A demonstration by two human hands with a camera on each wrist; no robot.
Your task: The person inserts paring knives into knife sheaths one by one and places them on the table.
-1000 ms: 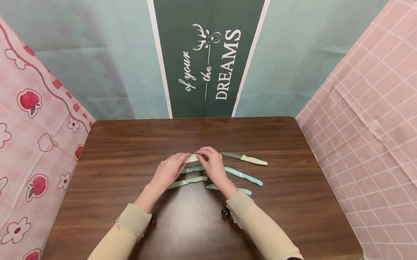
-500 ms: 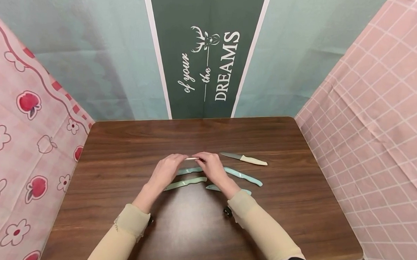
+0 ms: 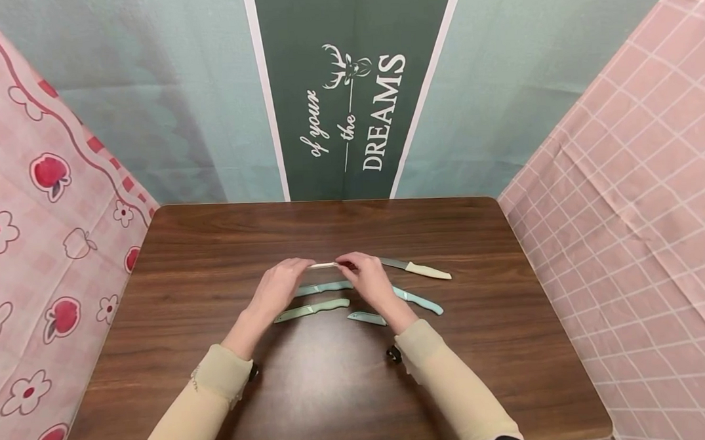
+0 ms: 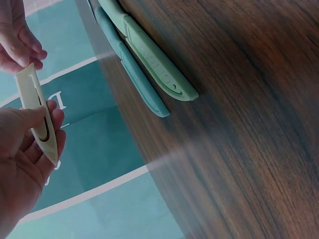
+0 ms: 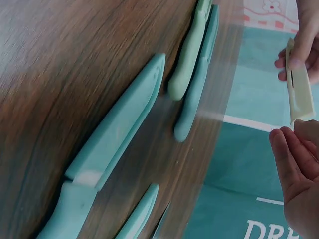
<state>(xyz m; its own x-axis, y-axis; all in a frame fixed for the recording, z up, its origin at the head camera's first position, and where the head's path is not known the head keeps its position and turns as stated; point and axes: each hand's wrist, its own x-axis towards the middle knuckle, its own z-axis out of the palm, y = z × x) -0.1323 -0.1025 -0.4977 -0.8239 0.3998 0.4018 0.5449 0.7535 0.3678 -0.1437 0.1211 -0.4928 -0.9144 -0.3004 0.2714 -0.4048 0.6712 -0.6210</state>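
A cream knife sheath (image 3: 323, 265) is held up between both hands above the far half of the table. In the left wrist view, the left hand (image 4: 22, 144) grips the slotted sheath (image 4: 36, 89) with its thumb on the flat face, pointed tip toward the palm side. The right hand (image 3: 371, 281) pinches the sheath's wide end between thumb and fingertips, as the right wrist view also shows. To the right lies a bare knife (image 3: 428, 270) with a cream handle, its blade tip hidden behind the right hand. The left hand (image 3: 278, 285) is over the left ends of two sheathed knives.
A teal sheathed knife (image 3: 322, 287) and a green sheathed knife (image 3: 312, 309) lie below the hands. Right of them are a light blue sheathed knife (image 3: 418, 299) and another blue one (image 3: 366, 318), partly covered by the right wrist. Printed cloths hang around the wooden table (image 3: 211, 239).
The sheath has turned from showing its broad face to nearly edge-on. The right hand has shifted a little right, uncovering more of the teal knife and covering the lower blue knife's handle.
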